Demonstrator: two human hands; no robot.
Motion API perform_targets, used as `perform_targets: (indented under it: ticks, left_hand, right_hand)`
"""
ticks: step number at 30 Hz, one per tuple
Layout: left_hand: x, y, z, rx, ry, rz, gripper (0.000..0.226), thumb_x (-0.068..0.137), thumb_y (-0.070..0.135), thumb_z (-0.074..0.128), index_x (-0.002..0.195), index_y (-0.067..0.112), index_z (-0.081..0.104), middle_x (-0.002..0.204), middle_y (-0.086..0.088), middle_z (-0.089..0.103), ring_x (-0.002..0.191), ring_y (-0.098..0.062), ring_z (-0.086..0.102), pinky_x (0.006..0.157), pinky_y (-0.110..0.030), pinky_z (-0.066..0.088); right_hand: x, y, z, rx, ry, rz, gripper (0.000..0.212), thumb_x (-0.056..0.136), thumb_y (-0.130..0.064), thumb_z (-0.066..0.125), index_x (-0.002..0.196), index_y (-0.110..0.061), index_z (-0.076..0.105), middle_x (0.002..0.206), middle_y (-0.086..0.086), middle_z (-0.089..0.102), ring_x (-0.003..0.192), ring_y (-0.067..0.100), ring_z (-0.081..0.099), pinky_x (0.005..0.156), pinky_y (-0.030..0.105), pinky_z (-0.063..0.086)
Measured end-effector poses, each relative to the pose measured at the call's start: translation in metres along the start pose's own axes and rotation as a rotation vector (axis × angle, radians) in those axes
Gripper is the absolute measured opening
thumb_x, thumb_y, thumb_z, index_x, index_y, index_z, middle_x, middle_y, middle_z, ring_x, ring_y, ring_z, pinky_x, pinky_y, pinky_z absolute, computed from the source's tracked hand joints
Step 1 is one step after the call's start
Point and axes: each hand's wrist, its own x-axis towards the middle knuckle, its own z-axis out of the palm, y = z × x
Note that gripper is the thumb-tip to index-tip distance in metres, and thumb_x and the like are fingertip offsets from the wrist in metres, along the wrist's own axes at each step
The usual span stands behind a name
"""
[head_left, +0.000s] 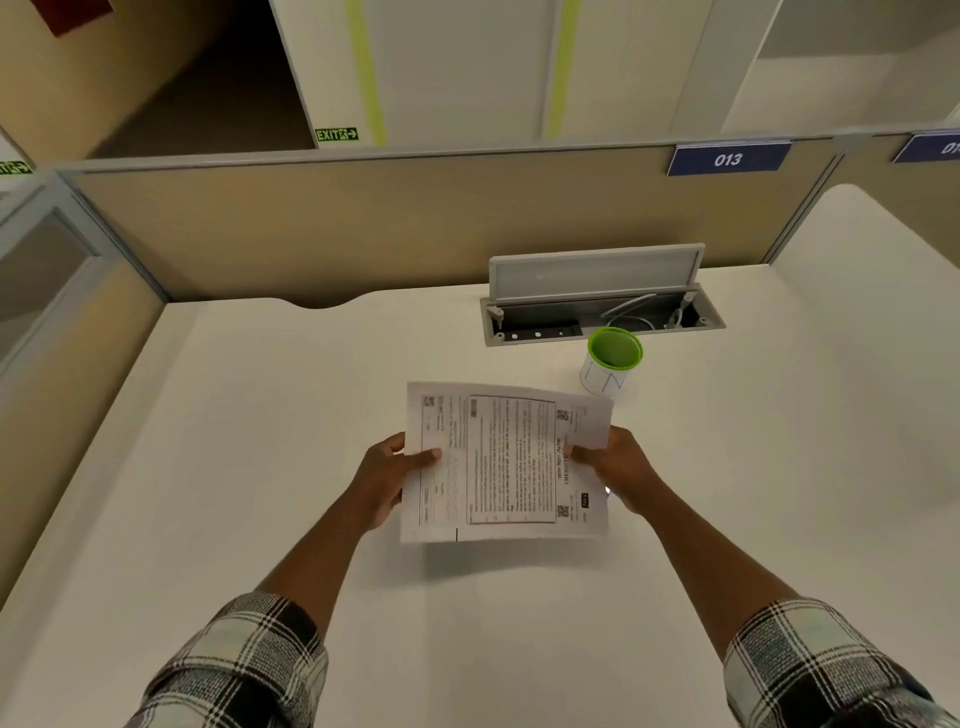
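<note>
A printed sheet of paper (506, 462), turned sideways with a boxed block of text, hangs a little above the white desk (260, 467). My left hand (387, 480) pinches its left edge, thumb on top and fingers underneath. My right hand (615, 470) pinches the right edge the same way. The paper casts a shadow on the desk below it. Both forearms come out of checked sleeves at the bottom of the view.
A white cup with a green rim (612, 361) stands just beyond the paper's far right corner. Behind it a cable box (602, 312) in the desk stands open with its grey lid up. Beige partitions (337, 228) wall the desk at the back and left.
</note>
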Motion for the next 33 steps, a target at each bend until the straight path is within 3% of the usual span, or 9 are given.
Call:
perform_targets:
  ticks: [4, 6, 11, 14, 19, 21, 25, 29, 33]
  left_hand:
    - [0.003, -0.001, 0.009, 0.061, 0.11, 0.123, 0.033, 0.078, 0.011, 0.08, 0.109, 0.015, 0.07, 0.109, -0.005, 0.075, 0.099, -0.025, 0.072, 0.084, -0.045, 0.059]
    - [0.003, -0.002, 0.012, 0.083, 0.17, 0.218, 0.024, 0.08, 0.009, 0.078, 0.101, 0.021, 0.073, 0.102, 0.002, 0.077, 0.095, -0.018, 0.073, 0.078, -0.034, 0.06]
    - [-0.001, -0.007, 0.017, 0.232, 0.253, 0.392, 0.022, 0.081, 0.008, 0.077, 0.086, 0.03, 0.074, 0.089, 0.008, 0.076, 0.085, -0.009, 0.071, 0.076, -0.027, 0.058]
    - [0.0, -0.011, 0.02, 0.257, 0.259, 0.411, 0.03, 0.08, 0.007, 0.077, 0.082, 0.037, 0.072, 0.084, 0.01, 0.074, 0.081, -0.009, 0.068, 0.07, -0.024, 0.055]
    - [0.002, -0.014, 0.026, 0.243, 0.242, 0.418, 0.044, 0.084, 0.005, 0.072, 0.107, 0.042, 0.071, 0.102, 0.008, 0.076, 0.1, -0.012, 0.07, 0.085, -0.033, 0.058]
    - [0.001, -0.013, 0.028, 0.254, 0.235, 0.461, 0.047, 0.086, 0.004, 0.068, 0.109, 0.044, 0.071, 0.103, 0.011, 0.076, 0.102, -0.009, 0.07, 0.088, -0.03, 0.057]
    - [-0.001, -0.016, 0.03, 0.253, 0.236, 0.517, 0.039, 0.086, 0.005, 0.068, 0.115, 0.03, 0.073, 0.103, 0.007, 0.076, 0.101, -0.012, 0.07, 0.086, -0.026, 0.057]
    - [0.0, -0.021, 0.034, 0.201, 0.301, 0.386, 0.031, 0.08, 0.01, 0.078, 0.1, 0.033, 0.071, 0.095, 0.008, 0.074, 0.094, -0.015, 0.071, 0.074, -0.022, 0.06]
    - [0.003, -0.024, 0.036, 0.194, 0.337, 0.344, 0.025, 0.084, 0.009, 0.074, 0.105, 0.02, 0.069, 0.098, 0.004, 0.072, 0.096, -0.017, 0.069, 0.081, -0.028, 0.06]
  right_hand:
    - [-0.004, -0.005, 0.006, -0.004, 0.013, -0.039, 0.016, 0.082, -0.02, 0.075, 0.096, -0.026, 0.07, 0.096, 0.003, 0.076, 0.074, 0.014, 0.075, 0.048, 0.022, 0.054]
    - [-0.004, -0.004, 0.01, 0.053, 0.055, -0.066, 0.014, 0.083, -0.018, 0.075, 0.092, -0.028, 0.071, 0.095, 0.002, 0.076, 0.071, 0.011, 0.074, 0.044, 0.015, 0.049]
    - [-0.005, 0.002, 0.017, 0.169, 0.091, -0.143, 0.021, 0.083, -0.017, 0.076, 0.093, -0.035, 0.074, 0.092, -0.01, 0.077, 0.085, 0.01, 0.073, 0.064, 0.018, 0.056]
    - [-0.004, 0.008, 0.023, 0.176, 0.072, -0.177, 0.025, 0.082, -0.008, 0.076, 0.095, -0.03, 0.074, 0.093, -0.007, 0.077, 0.087, 0.009, 0.073, 0.069, 0.017, 0.055]
    - [0.003, 0.013, 0.029, 0.101, 0.095, -0.19, 0.025, 0.083, -0.011, 0.075, 0.107, -0.017, 0.073, 0.103, 0.002, 0.075, 0.094, 0.012, 0.072, 0.078, 0.026, 0.058]
    - [0.004, 0.013, 0.03, 0.094, 0.134, -0.193, 0.025, 0.084, -0.016, 0.075, 0.109, -0.014, 0.072, 0.102, 0.002, 0.075, 0.093, 0.013, 0.072, 0.079, 0.028, 0.059]
    - [0.002, 0.016, 0.027, 0.125, 0.151, -0.214, 0.023, 0.083, -0.018, 0.076, 0.107, -0.019, 0.074, 0.1, -0.002, 0.076, 0.093, 0.011, 0.072, 0.078, 0.025, 0.058]
    - [-0.002, 0.02, 0.026, 0.163, 0.138, -0.224, 0.02, 0.081, -0.014, 0.077, 0.098, -0.025, 0.075, 0.094, -0.004, 0.077, 0.091, 0.014, 0.073, 0.072, 0.023, 0.058]
    - [-0.001, 0.019, 0.025, 0.137, 0.159, -0.226, 0.015, 0.083, -0.019, 0.076, 0.094, -0.029, 0.076, 0.093, -0.004, 0.077, 0.09, 0.015, 0.073, 0.078, 0.03, 0.06]
